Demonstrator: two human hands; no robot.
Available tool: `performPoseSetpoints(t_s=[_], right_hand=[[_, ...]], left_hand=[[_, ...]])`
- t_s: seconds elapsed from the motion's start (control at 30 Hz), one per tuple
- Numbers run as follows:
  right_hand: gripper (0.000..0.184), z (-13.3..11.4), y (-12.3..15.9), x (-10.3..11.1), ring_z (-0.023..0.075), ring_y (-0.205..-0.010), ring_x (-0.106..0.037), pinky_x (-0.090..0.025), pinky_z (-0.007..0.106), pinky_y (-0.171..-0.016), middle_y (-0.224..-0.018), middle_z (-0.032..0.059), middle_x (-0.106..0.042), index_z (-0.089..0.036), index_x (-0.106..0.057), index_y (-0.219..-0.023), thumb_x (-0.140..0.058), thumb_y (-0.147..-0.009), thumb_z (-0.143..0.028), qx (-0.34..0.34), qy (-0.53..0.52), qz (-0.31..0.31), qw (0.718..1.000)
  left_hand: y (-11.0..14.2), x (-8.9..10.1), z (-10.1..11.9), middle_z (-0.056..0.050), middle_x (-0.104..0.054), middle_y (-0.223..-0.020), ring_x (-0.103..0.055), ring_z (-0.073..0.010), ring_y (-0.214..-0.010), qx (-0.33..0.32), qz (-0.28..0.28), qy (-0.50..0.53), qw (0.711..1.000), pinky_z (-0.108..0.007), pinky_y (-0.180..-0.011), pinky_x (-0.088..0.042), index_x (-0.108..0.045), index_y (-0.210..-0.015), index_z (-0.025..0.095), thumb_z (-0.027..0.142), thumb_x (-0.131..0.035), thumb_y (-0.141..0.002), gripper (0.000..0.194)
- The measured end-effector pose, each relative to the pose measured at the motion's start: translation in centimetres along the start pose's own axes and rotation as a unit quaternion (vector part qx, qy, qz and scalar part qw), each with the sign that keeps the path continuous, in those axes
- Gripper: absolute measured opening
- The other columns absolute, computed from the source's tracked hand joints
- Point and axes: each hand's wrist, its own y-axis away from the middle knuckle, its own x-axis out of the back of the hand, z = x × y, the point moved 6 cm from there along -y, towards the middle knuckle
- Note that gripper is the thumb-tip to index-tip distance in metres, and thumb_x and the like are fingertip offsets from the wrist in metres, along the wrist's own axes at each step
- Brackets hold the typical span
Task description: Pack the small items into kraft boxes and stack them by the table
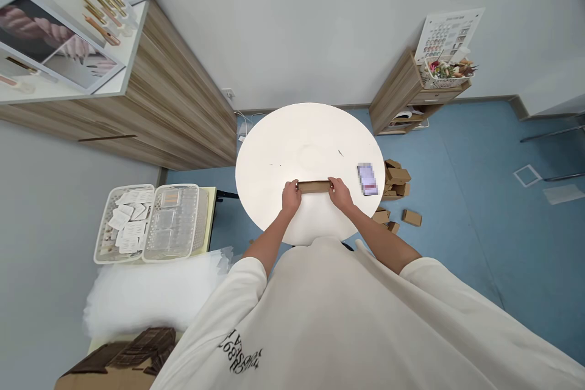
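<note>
A small brown cardboard box point(314, 186) is held level at the near half of the round white table point(311, 128). My left hand point(291, 196) grips its left end, and my right hand point(340, 194) grips its right end, fingers closed around the corners. A dark line runs along the box's far edge; whether its lid is fully closed cannot be made out. To the right of my right hand lies a phone point(367, 179), its screen blurred out.
Several small cardboard boxes point(397, 178) are piled on the blue floor right of the table. Left stand white baskets point(174, 219) with clear cases and cards, beside a stack of white plastic bags point(150, 289). A wooden cabinet point(183, 91) and a small shelf unit point(402, 94) stand beyond.
</note>
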Motion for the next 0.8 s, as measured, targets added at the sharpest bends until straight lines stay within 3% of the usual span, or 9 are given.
performPoseSetpoints(t_s=[0.8], right_hand=[[0.049,0.23,-0.01,-0.13,0.0233,-0.093,-0.060,-0.051,0.037,-0.086,-0.114,0.0101,-0.057,-0.024,-0.048,-0.143,-0.041,-0.095,-0.019,-0.003,0.008,-0.010,1.000]], left_hand=[[-0.17,0.72,0.33,-0.009,-0.065,-0.108,-0.065,-0.0239,-0.097,-0.062,-0.017,-0.056,0.996,-0.037,-0.091,-0.050,-0.059,-0.132,0.024,0.013,-0.051,-0.092,0.042]])
